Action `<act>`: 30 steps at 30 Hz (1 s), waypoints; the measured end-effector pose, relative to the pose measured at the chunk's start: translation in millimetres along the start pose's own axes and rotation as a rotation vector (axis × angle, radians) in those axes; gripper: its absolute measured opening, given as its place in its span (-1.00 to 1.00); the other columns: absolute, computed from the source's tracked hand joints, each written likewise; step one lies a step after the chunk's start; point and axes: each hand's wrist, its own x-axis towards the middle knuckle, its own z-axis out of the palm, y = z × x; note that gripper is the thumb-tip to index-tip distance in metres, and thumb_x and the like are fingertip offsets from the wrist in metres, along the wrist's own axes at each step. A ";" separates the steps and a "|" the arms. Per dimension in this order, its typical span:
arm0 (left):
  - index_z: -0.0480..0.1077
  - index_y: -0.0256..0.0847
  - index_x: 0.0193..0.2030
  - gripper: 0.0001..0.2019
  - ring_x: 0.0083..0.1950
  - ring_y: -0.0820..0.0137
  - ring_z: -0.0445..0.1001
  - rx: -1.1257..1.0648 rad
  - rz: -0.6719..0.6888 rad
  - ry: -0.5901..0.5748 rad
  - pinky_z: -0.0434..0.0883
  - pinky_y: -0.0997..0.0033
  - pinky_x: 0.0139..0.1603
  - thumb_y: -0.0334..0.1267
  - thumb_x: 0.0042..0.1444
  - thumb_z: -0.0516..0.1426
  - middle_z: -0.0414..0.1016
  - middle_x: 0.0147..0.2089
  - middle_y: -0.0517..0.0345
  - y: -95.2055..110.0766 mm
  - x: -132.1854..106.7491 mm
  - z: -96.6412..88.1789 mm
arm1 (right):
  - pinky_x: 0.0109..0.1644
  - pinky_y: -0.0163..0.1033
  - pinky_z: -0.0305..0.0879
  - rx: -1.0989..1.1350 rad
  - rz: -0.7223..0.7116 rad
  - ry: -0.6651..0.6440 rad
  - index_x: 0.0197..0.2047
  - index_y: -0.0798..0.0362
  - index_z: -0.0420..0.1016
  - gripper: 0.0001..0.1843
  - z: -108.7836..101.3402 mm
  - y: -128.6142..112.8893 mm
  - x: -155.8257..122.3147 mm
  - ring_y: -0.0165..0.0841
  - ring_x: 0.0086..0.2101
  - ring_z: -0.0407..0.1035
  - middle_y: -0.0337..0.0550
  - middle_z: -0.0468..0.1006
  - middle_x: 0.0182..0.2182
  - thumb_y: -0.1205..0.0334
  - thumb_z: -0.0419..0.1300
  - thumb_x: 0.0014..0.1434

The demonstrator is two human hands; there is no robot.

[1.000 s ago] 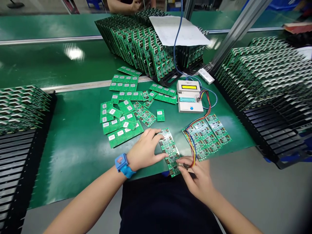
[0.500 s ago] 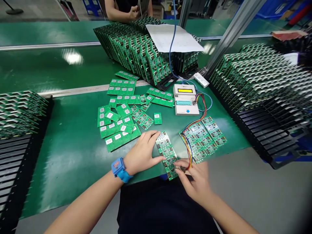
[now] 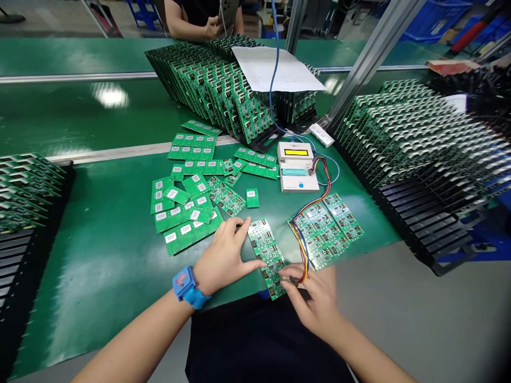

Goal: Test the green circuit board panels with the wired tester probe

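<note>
A narrow green circuit board strip [image 3: 266, 254] lies at the near edge of the green table [image 3: 112, 234]. My left hand [image 3: 223, 256], with a blue wrist strap, rests on the strip's left side with fingers spread, pressing it flat. My right hand [image 3: 315, 300] pinches a small connector [image 3: 293, 279] on a multicoloured ribbon cable [image 3: 309, 221] against the strip's lower end. The cable runs back to a white programmer box [image 3: 297, 169] with a yellow display. A wider panel of boards [image 3: 329, 227] lies just right of the strip.
Loose labelled boards [image 3: 187, 197] are scattered to the left. Black racks filled with boards stand at the left [image 3: 27, 186], right [image 3: 419, 138] and rear [image 3: 215, 85], the rear one under a paper sheet [image 3: 275, 69]. Another person [image 3: 199, 16] stands beyond the far belt.
The view has shifted slightly, so everything sits lower and further left. Both hands stay on the strip, and the right hand keeps the connector at its lower end.
</note>
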 end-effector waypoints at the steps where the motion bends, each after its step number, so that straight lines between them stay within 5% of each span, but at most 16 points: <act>1: 0.02 -0.34 0.28 -0.08 0.02 0.07 0.23 0.004 -0.005 0.005 0.34 -0.02 0.04 0.22 -0.09 0.19 0.18 0.05 -0.19 -0.5 0.0 0.2 | -0.12 -0.22 0.40 0.003 -0.002 0.003 -0.03 0.04 0.33 -0.74 0.2 -0.2 0.4 -0.30 -0.16 0.39 -0.05 0.45 -0.21 0.44 0.07 0.21; 30: 0.18 -0.34 0.11 -0.15 0.04 0.06 0.27 -0.025 -0.029 0.016 0.33 -0.02 0.06 0.25 -0.19 0.24 0.21 -0.01 -0.16 0.5 4.0 -2.1 | -0.07 -0.17 0.39 0.004 -0.002 0.015 -0.04 0.04 0.35 -0.74 1.2 1.7 -3.2 -0.29 -0.14 0.39 -0.05 0.46 -0.20 0.43 0.08 0.20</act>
